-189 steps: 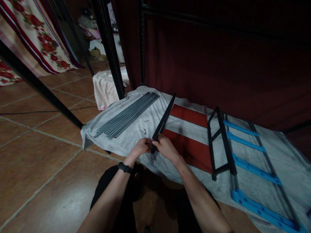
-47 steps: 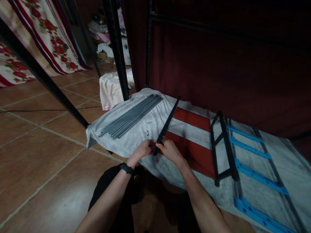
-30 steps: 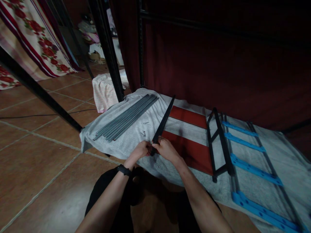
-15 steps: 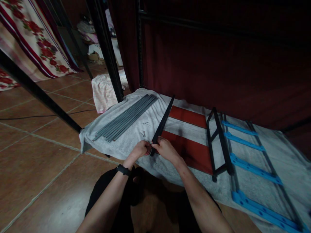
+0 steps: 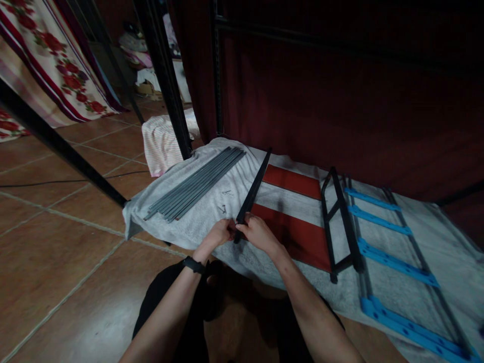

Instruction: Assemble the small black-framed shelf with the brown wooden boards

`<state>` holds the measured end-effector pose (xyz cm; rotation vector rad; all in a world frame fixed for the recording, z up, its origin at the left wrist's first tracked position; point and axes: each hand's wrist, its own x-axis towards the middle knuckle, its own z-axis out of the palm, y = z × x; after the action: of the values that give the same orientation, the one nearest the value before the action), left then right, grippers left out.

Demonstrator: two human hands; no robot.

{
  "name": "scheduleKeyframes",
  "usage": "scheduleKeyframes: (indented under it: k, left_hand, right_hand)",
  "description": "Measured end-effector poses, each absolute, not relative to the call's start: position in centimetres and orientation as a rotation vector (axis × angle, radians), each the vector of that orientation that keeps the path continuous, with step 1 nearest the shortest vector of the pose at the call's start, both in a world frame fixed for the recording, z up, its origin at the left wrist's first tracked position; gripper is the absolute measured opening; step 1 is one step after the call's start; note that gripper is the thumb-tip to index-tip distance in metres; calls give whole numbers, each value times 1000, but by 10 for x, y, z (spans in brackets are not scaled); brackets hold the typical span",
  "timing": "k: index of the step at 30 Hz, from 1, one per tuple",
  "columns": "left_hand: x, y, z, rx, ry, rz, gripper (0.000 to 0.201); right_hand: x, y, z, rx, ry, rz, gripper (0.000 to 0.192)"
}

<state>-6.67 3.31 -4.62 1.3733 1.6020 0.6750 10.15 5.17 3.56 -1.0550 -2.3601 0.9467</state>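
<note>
Black tapered metal bar (image 5: 252, 190), judged stiff and light, is gripped at its near end by left hand (image 5: 219, 234) and right hand (image 5: 257, 233), both closed

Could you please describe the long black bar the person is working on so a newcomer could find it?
On the grey towel spread over the tiled floor, find the bundle of grey metal rods. Just right of it lies one long black metal bar, its near end held between both hands.
</note>
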Motion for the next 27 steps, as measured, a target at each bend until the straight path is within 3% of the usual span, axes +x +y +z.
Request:
scheduleKeyframes:
  k: [10,19,27]
  left_hand:
    - [-74,24,-24,1614,1542,651,13]
    - [-61,26,-13,1481,1286,814,25]
    - [-59,27,-25,1517,1548,776,42]
  right_hand:
    - [100,50,33,-1078,-2377,898,13]
    - [108,45,23,-1063,-2300,907,14]
    - [172,55,14,-1137,-2153,822,31]
